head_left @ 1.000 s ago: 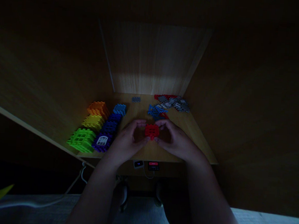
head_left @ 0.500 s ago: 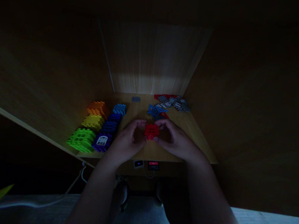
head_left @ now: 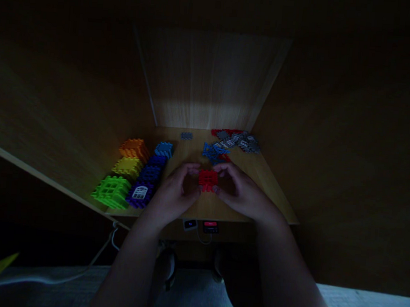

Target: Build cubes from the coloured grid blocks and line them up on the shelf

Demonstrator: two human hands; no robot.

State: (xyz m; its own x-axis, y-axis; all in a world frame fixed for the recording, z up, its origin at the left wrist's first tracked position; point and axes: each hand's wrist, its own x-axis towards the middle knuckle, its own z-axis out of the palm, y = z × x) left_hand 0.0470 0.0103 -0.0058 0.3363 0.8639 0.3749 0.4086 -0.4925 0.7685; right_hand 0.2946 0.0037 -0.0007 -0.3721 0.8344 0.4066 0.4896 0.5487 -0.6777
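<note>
A small red block of interlocking panels [head_left: 208, 179], with a window-like grid on top, is between my two hands over the wooden shelf. My left hand [head_left: 179, 189] grips its left side, fingers behind and thumb in front. On the right side my right hand [head_left: 234, 188] holds it the same way, thumb at the near corner. Beyond the hands lie loose blue panels [head_left: 212, 150], with some red ones partly under them. The underside of the red block is hidden.
On the left stand stacked panels or blocks: green [head_left: 113, 192], yellow [head_left: 128, 167], orange [head_left: 134, 148], purple [head_left: 141, 193] and light blue [head_left: 164, 149]. A grey panel [head_left: 186, 136] lies near the back wall. Grey pieces [head_left: 243, 141] pile up at back right. Side walls enclose the shelf.
The red block has tilted very slightly between my fingers, and my right thumb has shifted a little. Everything else stays in place.
</note>
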